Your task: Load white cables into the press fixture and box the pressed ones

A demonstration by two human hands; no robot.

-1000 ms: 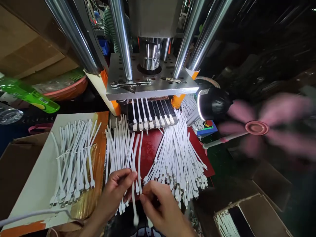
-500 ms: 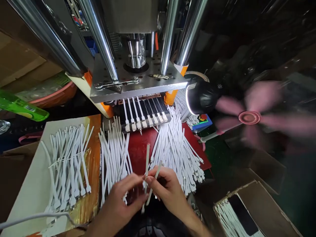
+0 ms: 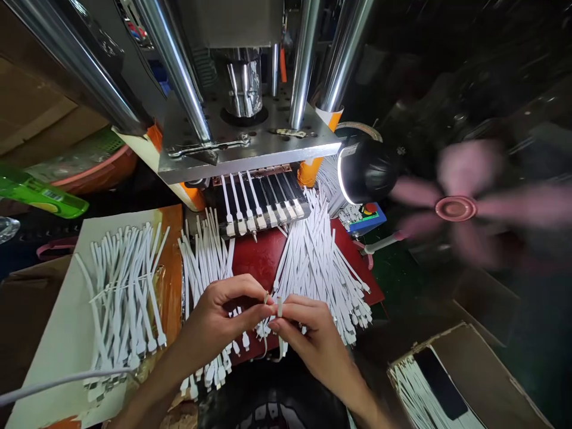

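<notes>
Low in the middle, my left hand (image 3: pixel 226 313) pinches a thin white cable (image 3: pixel 266 344) between thumb and fingers. My right hand (image 3: pixel 310 333) grips a second flat white cable (image 3: pixel 280 307), its end standing up above the fingertips. Both hands are close together, fingertips almost touching, and both cables hang in a bend below. Behind the right hand a large pile of white cables (image 3: pixel 308 250) fans out, connector ends toward me. Another bunch of cables (image 3: pixel 203 256) lies beyond the left hand. Farther back, a black mould (image 3: pixel 263 199) carries several white cables side by side.
A steel press plate (image 3: pixel 250 156) hangs over the mould on thick columns. More cables (image 3: pixel 129 286) lie on a board at left. To the right are a lit black lamp (image 3: pixel 366 171), a spinning pink fan (image 3: pixel 456 208) and a carton (image 3: pixel 487 375) holding cables and a phone-like dark slab.
Both hands have turned and come level, fingertips together. The cables, straight and upright before, now hang bent below the fingers. My left hand has risen and closed on a cable.
</notes>
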